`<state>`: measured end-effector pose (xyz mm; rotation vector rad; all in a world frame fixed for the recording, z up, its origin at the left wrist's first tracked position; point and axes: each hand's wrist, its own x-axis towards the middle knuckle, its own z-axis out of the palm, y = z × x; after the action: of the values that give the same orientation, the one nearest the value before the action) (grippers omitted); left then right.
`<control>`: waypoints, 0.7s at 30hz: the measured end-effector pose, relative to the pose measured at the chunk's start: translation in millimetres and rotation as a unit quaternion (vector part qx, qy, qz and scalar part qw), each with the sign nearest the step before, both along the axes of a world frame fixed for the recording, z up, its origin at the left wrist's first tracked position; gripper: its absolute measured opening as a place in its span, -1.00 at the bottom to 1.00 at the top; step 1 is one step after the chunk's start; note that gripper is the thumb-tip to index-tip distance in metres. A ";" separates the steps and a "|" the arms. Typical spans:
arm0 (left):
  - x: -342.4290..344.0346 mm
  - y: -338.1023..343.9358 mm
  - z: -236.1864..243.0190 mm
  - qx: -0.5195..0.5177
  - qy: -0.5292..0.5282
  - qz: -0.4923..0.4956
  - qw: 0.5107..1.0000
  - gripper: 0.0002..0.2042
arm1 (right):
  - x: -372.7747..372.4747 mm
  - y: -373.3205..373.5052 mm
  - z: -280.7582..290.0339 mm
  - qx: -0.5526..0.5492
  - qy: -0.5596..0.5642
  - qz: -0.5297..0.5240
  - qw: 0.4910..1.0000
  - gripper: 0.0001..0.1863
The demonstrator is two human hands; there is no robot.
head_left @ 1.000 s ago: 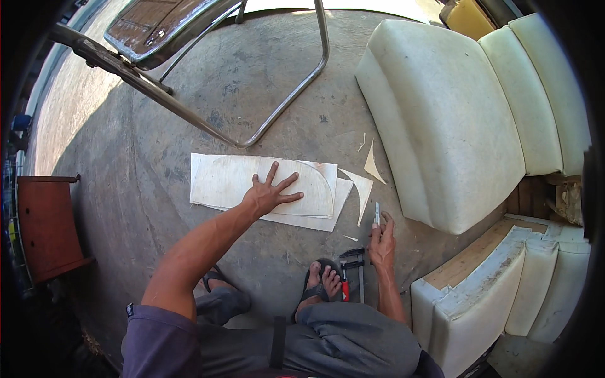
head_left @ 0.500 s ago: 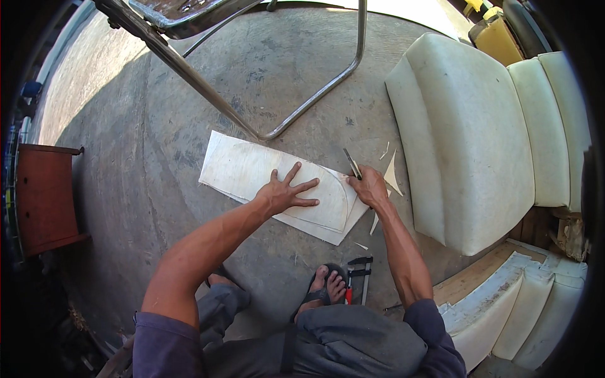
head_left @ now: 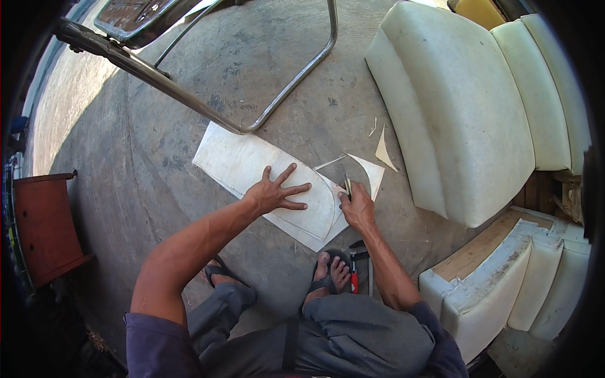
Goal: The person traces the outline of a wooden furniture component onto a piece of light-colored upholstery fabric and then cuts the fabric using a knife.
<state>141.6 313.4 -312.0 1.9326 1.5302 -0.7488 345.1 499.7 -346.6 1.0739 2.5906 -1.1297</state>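
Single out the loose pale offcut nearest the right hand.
The broad, concave-edged offcut beside the right hand; the slim triangle and thin sliver lie farther off.

Hands (head_left: 271, 194) with knife (head_left: 348, 184) at pale sheets (head_left: 236, 154)

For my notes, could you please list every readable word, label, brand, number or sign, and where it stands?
None can be read. The white sheets under the left hand and the seat cushion show none; any on the knife in the right hand or the bar clamp is too small to read.
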 end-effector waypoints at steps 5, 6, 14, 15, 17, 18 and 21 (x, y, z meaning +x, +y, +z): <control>-2.1 -4.6 1.3 0.000 0.002 -0.014 1.000 -0.01 | 9.3 -14.0 4.1 -0.021 0.004 -0.006 1.000 -0.67; 0.3 -4.9 1.3 0.006 -0.002 -0.015 1.000 -0.01 | 12.3 -16.1 1.6 -0.005 0.015 -0.005 1.000 -0.67; 7.1 -2.3 14.6 -0.034 -0.007 0.009 0.999 -0.03 | 17.6 -25.8 -4.4 -0.017 0.020 -0.053 0.998 -0.49; 8.6 -1.2 17.0 -0.037 -0.010 0.016 0.999 -0.03 | 19.5 -23.2 -5.2 -0.017 0.012 -0.051 0.998 -0.47; 9.5 -4.9 7.9 -0.013 -0.007 0.017 1.000 -0.07 | 22.8 -18.0 -6.6 -0.016 -0.003 -0.048 0.999 -0.44; 10.3 -11.6 0.5 -0.004 -0.005 0.023 1.000 -0.10 | 24.4 -20.7 -4.9 -0.004 0.009 -0.068 0.998 -0.42; 13.0 -23.8 -6.9 0.052 0.004 0.032 0.998 -0.10 | 38.7 -34.1 6.9 0.028 0.026 -0.105 0.994 -0.36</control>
<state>154.6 289.6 -318.9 1.9483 1.6579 -0.6627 383.9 465.6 -339.7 1.3745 2.6116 -1.1471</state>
